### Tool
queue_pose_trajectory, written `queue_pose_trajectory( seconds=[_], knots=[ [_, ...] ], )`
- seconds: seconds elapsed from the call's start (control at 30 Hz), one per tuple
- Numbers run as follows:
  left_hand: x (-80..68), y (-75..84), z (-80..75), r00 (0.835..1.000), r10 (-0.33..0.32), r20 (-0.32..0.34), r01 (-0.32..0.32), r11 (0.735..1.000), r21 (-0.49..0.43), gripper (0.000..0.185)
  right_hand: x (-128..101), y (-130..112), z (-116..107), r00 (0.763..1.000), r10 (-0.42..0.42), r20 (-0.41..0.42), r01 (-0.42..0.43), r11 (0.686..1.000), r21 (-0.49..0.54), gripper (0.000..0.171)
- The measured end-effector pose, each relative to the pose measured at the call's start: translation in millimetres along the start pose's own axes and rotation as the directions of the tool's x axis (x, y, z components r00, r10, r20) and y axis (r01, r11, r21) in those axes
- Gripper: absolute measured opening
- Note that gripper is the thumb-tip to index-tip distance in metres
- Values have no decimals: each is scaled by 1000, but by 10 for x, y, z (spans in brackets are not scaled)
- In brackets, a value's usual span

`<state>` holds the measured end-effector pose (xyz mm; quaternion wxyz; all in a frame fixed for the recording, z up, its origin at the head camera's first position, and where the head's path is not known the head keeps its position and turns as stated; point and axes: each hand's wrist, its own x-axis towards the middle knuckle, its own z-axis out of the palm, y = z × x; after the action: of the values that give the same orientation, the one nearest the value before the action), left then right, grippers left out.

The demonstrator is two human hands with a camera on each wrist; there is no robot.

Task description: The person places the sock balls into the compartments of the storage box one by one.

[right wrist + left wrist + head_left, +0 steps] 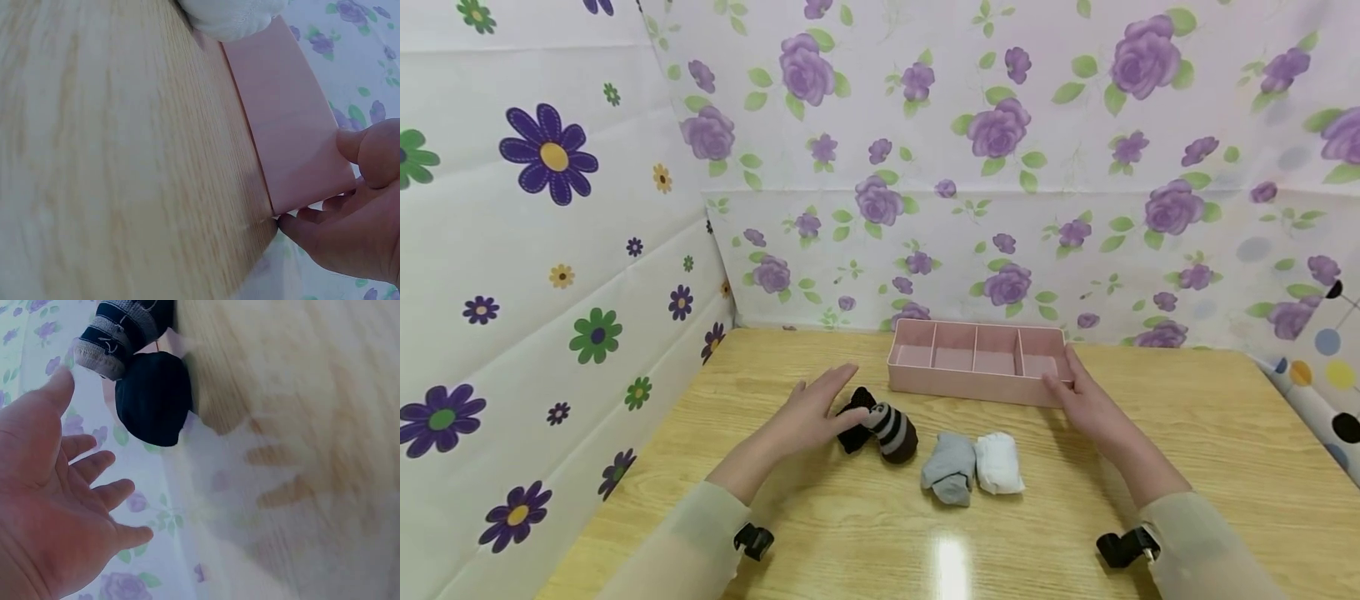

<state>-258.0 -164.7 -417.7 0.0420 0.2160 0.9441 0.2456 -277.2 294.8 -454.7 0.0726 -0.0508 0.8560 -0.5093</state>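
Note:
A pink divided storage box (958,381) stands toward the back of the table, its compartments bare inside. My right hand (1088,407) grips its right end; in the right wrist view the thumb lies against the box's long side (287,119) and the fingers are at its short end. My left hand (808,421) is spread beside a balled black sock (852,439) and a striped grey-and-black sock (891,432). The left wrist view shows straight, parted fingers with nothing in the palm. Nearer the middle lie a folded grey sock (951,468) and a folded white sock (998,463), side by side.
The wooden table (1157,425) meets a wall covering with purple roses (880,200) right behind the box. Another flowered sheet (550,275) borders the left side, and a dotted sheet (1330,367) hangs at the right edge.

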Motion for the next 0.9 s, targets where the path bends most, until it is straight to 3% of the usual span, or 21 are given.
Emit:
queue_pose_trajectory(
  seconds=[0.23, 0.53, 0.9],
  knots=[
    [-60, -89, 51, 997, 74, 29, -74, 997, -25, 103, -23, -15, 1, 1000, -3, 5, 3, 1000, 31, 97],
    [-52, -144, 118, 988, 134, 81, -126, 987, -97, 110, -12, -16, 7, 1000, 10, 5, -10, 999, 42, 91],
    [-37, -168, 192, 990, 119, 76, -115, 992, -54, 100, -20, -9, 14, 1000, 29, -3, -29, 999, 31, 89]
  ],
)
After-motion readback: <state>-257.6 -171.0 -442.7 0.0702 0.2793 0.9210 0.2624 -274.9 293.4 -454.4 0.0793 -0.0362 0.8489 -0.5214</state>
